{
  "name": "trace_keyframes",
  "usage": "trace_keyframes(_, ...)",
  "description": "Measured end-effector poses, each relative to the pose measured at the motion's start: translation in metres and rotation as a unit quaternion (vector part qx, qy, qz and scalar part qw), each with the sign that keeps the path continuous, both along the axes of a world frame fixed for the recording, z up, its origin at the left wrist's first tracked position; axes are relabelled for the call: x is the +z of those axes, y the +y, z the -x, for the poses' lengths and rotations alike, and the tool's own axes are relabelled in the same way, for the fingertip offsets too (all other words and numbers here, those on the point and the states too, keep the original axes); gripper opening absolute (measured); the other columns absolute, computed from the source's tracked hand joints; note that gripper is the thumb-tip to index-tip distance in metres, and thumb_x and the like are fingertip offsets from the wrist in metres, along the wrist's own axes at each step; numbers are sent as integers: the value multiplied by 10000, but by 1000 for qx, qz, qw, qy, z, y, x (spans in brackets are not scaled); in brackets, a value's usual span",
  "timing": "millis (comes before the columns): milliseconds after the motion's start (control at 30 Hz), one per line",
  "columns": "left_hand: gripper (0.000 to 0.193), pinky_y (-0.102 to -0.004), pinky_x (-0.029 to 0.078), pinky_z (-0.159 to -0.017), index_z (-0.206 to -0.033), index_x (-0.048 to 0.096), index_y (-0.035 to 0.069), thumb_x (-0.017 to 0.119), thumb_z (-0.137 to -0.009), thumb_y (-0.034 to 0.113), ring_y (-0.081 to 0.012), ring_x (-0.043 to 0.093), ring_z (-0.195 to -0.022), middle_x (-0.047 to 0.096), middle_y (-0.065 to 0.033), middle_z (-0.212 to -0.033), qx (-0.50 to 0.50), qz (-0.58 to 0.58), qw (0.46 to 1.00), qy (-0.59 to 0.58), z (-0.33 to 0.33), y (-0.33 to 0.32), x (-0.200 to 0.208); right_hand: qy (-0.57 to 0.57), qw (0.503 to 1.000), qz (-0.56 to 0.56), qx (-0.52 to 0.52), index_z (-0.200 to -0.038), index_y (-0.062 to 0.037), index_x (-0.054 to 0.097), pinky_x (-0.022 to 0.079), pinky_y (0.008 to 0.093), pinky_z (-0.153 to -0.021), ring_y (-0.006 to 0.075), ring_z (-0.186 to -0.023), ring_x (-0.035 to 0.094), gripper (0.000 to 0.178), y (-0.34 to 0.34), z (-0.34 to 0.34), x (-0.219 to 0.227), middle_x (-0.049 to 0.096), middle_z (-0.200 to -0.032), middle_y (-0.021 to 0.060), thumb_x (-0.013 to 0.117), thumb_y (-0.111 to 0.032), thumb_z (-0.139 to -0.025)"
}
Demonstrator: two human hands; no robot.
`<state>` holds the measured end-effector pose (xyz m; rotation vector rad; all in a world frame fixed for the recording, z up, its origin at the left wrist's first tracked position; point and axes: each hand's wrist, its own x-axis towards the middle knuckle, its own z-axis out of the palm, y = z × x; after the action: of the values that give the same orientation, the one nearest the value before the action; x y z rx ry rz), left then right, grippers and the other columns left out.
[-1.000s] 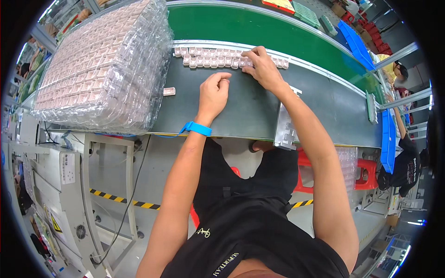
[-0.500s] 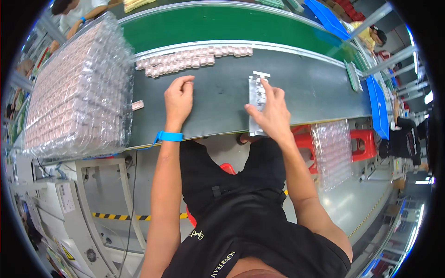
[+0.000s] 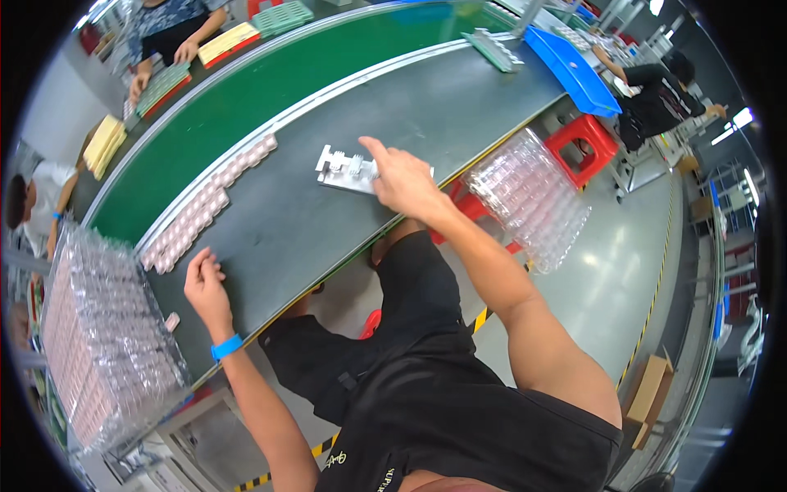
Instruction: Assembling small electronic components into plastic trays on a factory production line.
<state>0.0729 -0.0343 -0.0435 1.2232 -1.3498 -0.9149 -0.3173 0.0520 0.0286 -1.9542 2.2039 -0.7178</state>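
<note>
Long silver slotted metal fixture (image 3: 351,170) partly under nearer right hand (image 3: 406,182), long axis leftward; fingers part-spread, grip unclear.

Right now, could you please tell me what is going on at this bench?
The person's right hand is at a metal fixture on the work surface, its grip partly hidden. The left hand, with nothing visible in it, is near rows of small pink parts. One loose part lies beside the plastic-wrapped stack.
</note>
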Motion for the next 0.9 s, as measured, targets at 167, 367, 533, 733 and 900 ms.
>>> trace_keyframes(167,249,-211,464,-646,-1207,677,-32,538,-1045,96,-74,560,-761,689,-99,-1009,5,-5,1000,-26,0,-5,-4,54,993,45,-99,-1389,-130,479,522,522,-888,402,-1032,648,555,-16,110,-14,671,-1099,194,655,-173,-864)
trace_keyframes(367,244,-215,442,-630,-1191,690,-19,537,-1039,95,-68,537,-740,688,-77,-990,34,-5,993,-113,0,-3,5,77,975,90,-190,-1166,-152,696,547,516,-875,385,-1032,653,298,-55,209,-9,670,-1104,168,683,-218,-876)
trace_keyframes(533,243,-212,427,-609,-1179,692,-14,536,-1031,99,-62,539,-737,695,-74,-979,55,-13,983,-174,6,-3,6,134,957,71,-249,-1221,-155,691,538,498,-902,368,-1083,645,324,-87,281,-21,682,-1133,161,682,-263,-915)
trace_keyframes(733,224,-213,426,-610,-1147,705,0,542,-1024,92,-64,550,-734,693,-58,-957,77,-38,975,-204,18,4,14,289,915,63,-276,-1191,-175,725,556,499,-862,353,-1037,664,306,-118,379,-30,702,-1086,151,664,-261,-904)
trace_keyframes(900,190,-245,498,-738,-1111,691,-26,550,-1019,63,-114,618,-855,683,-68,-994,108,-41,960,-254,6,11,16,343,901,68,-257,-1264,-228,678,571,512,-793,350,-1064,669,334,-137,433,-50,688,-1127,118,621,-300,-943)
